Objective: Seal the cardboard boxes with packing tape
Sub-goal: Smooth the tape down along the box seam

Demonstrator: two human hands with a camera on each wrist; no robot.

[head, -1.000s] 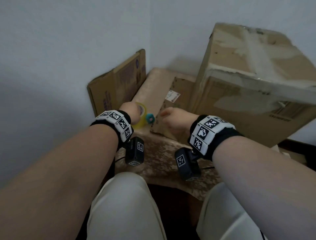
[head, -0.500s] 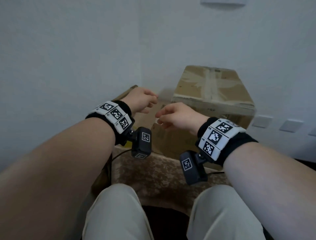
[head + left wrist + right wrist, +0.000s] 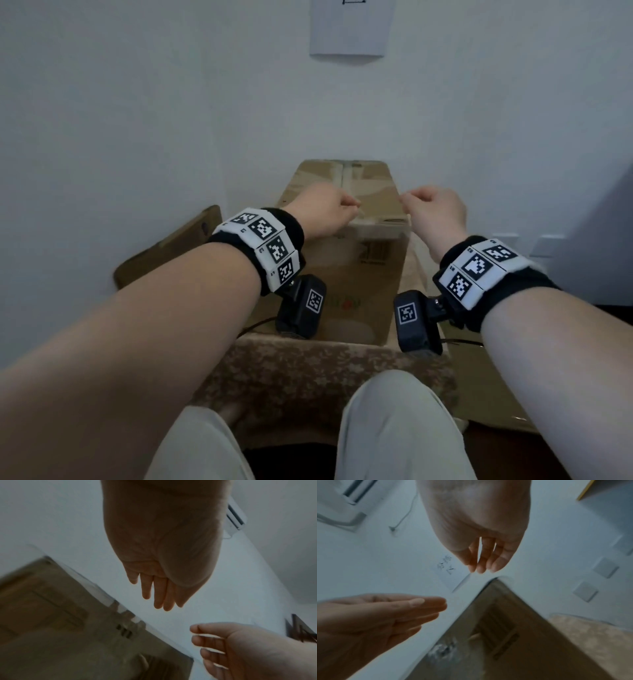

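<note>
A tall brown cardboard box (image 3: 356,274) stands upright on a cloth-covered stand, with a pale tape strip along its top seam (image 3: 347,174). My left hand (image 3: 323,212) and right hand (image 3: 433,210) hover side by side over the box's near top edge, a gap between them. Both hold nothing. In the left wrist view the left hand's fingers (image 3: 158,595) hang loosely, with the box (image 3: 68,628) below. The right wrist view shows the right hand's fingers (image 3: 482,558) relaxed above the box (image 3: 513,635). No tape roll is in view.
A flattened cardboard sheet (image 3: 164,250) leans on the wall at the left. The patterned cloth stand (image 3: 308,373) fills the space before my knees. More flat cardboard (image 3: 493,383) lies at the right. A paper sheet (image 3: 351,27) and wall sockets (image 3: 548,245) sit on the white wall.
A second ago my left hand was at a yellow tape roll on the low surface. Both hands have since risen empty and spread apart over the tall box, which now stands centred.
</note>
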